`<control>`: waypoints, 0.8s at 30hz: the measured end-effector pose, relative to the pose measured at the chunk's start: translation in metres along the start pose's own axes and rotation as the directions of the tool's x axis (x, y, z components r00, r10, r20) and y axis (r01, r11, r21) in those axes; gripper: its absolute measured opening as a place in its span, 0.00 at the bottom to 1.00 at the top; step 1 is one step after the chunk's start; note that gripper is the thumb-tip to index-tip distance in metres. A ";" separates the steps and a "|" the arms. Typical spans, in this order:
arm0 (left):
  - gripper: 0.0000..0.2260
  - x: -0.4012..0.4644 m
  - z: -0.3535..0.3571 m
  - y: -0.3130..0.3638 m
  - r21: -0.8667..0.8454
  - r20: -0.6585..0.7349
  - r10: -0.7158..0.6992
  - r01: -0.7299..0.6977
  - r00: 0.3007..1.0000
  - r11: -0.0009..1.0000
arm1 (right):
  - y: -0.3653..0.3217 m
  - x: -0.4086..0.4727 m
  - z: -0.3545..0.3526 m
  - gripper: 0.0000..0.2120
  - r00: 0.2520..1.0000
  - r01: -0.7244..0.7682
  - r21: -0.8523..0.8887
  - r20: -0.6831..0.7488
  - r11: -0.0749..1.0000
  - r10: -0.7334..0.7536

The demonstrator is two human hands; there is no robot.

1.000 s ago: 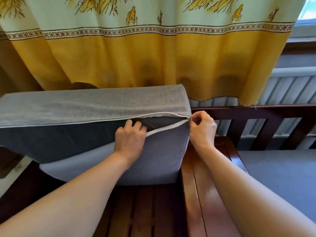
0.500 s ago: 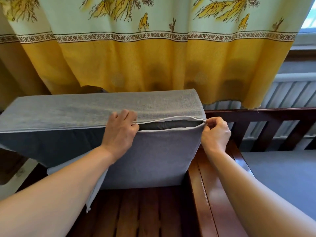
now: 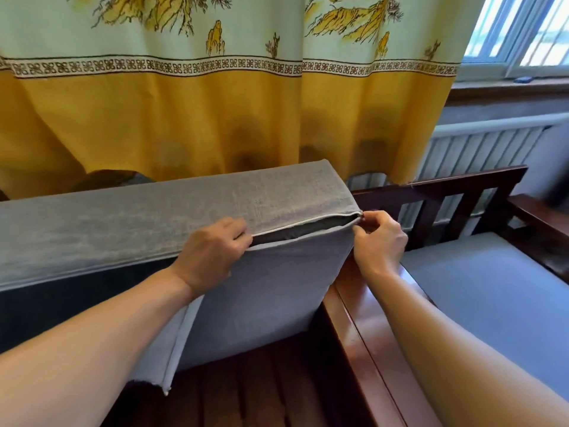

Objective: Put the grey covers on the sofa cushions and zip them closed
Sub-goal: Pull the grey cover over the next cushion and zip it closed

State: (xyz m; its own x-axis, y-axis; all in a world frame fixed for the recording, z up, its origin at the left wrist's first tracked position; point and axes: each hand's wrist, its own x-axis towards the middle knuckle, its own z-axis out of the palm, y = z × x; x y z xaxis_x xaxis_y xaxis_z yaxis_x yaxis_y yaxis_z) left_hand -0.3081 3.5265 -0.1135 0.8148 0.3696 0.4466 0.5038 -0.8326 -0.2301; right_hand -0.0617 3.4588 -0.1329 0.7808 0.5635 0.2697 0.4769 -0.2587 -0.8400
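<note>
Right hand (image 3: 380, 241) pinches the tiny metal zip pull (image 3: 361, 214) w/ thumb + forefinger, right at the cushion's far right corner. Left hand (image 3: 212, 252) has fingers curled over the seam, clamping the two fabric edges together partway along the zipper (image 3: 303, 224). Between the hands the zip gapes open, dark inner foam showing thru the slit. The cushion (image 3: 271, 288) is a thick rectangular slab standing on its edge on the wood-slat sofa frame (image 3: 354, 328), glossy reddish-brown. Grey cover (image 3: 184, 211) is a coarse linen-y weave w/ white piping; a loose flap of it hangs down at the lower left. Another grey seat cushion (image 3: 480, 291) lies flat to the right. Behind: yellow + pale printed curtain (image 3: 215, 118), ribbed white radiator (image 3: 480, 149).
</note>
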 end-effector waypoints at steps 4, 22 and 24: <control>0.17 0.003 0.003 0.002 -0.105 -0.052 -0.160 0.154 0.986 0.982 | -0.004 -0.001 0.003 0.07 0.998 -0.029 0.005 -0.061 1.000 0.029; 0.08 0.005 0.003 0.004 -0.181 0.002 -0.349 0.344 0.937 0.921 | -0.016 -0.016 0.012 0.15 0.989 -0.129 0.095 -0.057 0.987 0.135; 0.08 0.006 0.004 0.004 -0.173 -0.004 -0.353 0.347 0.936 0.922 | -0.012 -0.013 0.010 0.13 0.996 -0.084 0.028 -0.023 0.996 0.085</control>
State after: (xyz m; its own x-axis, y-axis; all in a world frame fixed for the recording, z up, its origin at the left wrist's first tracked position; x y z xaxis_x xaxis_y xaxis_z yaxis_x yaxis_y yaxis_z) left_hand -0.3003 3.5270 -0.1154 0.5836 0.6379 0.5024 0.6972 -0.7109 0.0928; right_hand -0.0817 3.4631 -0.1310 0.8276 0.5212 0.2083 0.3977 -0.2828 -0.8728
